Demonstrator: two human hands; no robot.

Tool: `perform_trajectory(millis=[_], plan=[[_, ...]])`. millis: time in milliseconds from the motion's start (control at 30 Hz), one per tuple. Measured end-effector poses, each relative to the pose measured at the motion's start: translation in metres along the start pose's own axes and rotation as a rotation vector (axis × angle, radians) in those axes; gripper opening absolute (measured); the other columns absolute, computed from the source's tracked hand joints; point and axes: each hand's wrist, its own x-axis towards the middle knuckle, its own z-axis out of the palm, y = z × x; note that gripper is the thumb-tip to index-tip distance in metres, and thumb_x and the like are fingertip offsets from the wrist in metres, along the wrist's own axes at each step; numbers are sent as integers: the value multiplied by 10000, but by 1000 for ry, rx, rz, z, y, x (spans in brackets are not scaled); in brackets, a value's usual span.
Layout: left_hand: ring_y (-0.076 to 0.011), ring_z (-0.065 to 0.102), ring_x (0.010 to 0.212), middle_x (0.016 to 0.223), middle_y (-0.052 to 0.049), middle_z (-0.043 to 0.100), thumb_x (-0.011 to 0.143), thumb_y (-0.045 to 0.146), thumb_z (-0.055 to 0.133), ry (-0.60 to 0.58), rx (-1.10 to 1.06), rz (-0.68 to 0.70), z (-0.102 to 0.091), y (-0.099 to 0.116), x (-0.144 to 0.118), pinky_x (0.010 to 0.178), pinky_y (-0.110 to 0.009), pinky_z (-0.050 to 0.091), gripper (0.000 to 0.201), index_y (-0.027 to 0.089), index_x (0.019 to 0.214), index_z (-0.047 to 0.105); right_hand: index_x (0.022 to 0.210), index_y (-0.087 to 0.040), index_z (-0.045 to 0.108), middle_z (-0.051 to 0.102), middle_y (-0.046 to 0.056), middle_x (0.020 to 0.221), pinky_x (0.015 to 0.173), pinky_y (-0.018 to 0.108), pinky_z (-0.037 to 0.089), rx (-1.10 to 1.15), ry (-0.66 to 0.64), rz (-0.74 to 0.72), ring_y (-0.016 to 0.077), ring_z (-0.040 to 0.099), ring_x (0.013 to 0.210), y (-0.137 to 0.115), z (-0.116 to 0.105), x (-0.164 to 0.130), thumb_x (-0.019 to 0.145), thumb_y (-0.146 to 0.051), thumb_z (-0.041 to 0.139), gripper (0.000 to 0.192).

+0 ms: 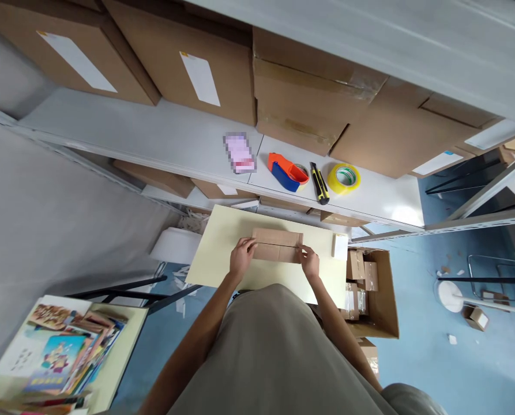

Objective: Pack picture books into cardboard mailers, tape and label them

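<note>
A small brown cardboard box [274, 252] lies flat on the pale yellow tabletop [222, 230] right before me, a dark seam running along its upper face. My left hand [242, 257] is closed on the left end of the box, fingertips at its upper edge. At the opposite end, my right hand [309, 262] pinches the right edge near the seam. Beyond the table, a shelf holds an orange and blue tape dispenser [286, 173], a yellow and black utility knife [320, 183] and a roll of tape [344, 178].
Large cardboard boxes [300, 98] line the shelf. A phone with a blurred screen [240, 153] lies left of the dispenser. A small white stack [339, 246] sits at the table's right side. An open carton [384, 294] of taped boxes stands right; books [58, 357] lie lower left.
</note>
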Motion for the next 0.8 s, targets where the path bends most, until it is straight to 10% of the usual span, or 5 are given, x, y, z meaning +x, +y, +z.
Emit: perform_trajectory(millis=[500, 800], plan=[[-223, 786, 864, 1265, -90, 822, 1043, 312, 652, 10, -56, -105, -12, 4, -1, 858, -332, 628, 214, 252, 1121, 841, 1330, -150, 887, 811, 58, 738, 695, 295, 513, 80, 21, 153, 213, 648, 667, -2, 5, -14, 944, -544, 630, 608], [-225, 792, 898, 1304, -75, 828, 1037, 323, 654, 43, -94, -225, -4, 6, -3, 851, -323, 614, 216, 245, 1106, 843, 1291, -123, 898, 836, 71, 778, 641, 274, 462, 112, 42, 217, 179, 566, 633, -6, 8, -12, 867, -543, 668, 639]])
